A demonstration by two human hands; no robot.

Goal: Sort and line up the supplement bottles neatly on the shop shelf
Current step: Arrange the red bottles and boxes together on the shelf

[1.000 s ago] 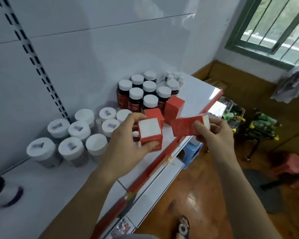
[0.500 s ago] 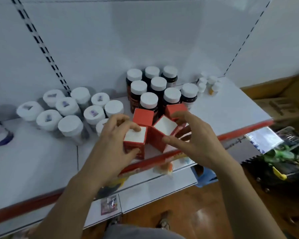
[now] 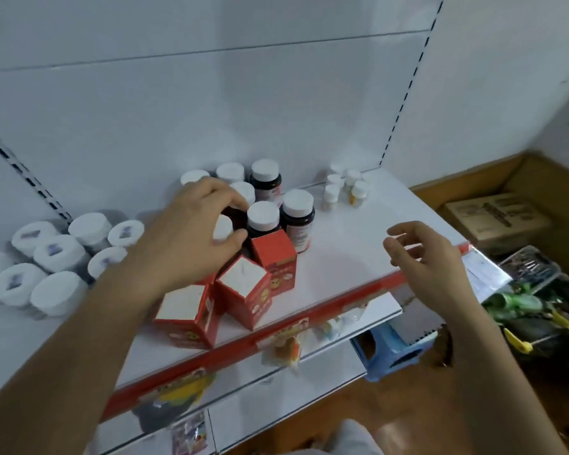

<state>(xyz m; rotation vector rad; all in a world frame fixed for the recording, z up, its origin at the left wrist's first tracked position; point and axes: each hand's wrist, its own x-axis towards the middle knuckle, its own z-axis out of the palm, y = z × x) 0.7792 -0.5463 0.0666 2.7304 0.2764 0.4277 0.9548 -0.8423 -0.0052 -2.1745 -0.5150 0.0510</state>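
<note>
Left hand [image 3: 194, 231] has its fingers curled round a dark bottle [image 3: 223, 226] in the cluster mid-shelf [image 3: 358, 254], just behind the red boxes [image 3: 243, 290]. Right hand [image 3: 421, 257] hovers loose and empty, off to the bottles' right.

Upright cluster of dark white-capped bottles [image 3: 298, 205] mid-shelf, squat white-lidded jars [image 3: 58, 254] grouped at left, tiny white bottles [image 3: 358, 190] back right

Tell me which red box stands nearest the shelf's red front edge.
The leftmost red box. It stands almost at the red edge strip, while the middle box and the rear box sit further back, toward the dark bottles.
</note>
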